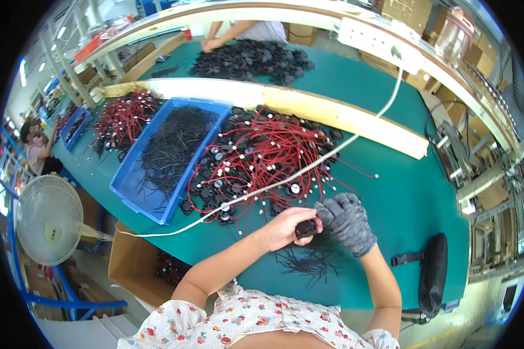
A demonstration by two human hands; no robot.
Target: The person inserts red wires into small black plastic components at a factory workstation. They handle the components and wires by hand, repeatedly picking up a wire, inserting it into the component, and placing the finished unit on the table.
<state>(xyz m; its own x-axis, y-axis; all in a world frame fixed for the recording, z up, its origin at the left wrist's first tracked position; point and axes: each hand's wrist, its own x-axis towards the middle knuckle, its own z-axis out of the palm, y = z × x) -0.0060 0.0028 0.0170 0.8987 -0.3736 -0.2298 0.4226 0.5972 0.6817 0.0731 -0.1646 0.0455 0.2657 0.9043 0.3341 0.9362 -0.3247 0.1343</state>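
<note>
1. In my head view, I see the left hand [282,229] closed around a small black part [306,228], gripping it above the green table [404,200]
2. The right hand [346,224], which wears a grey glove [358,235], has bent fingers just beside this part; I cannot tell whether it also grips
3. Below the hands, thin black strands [310,263] lie loosely on the table
4. Beyond the hands lies a heap of red wires [268,145], and to its left a blue tray [135,208] contains similar strands [174,142]

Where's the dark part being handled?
In the head view, below and right of centre, the dark part is in the bare left hand, beside the gloved right hand.
</note>
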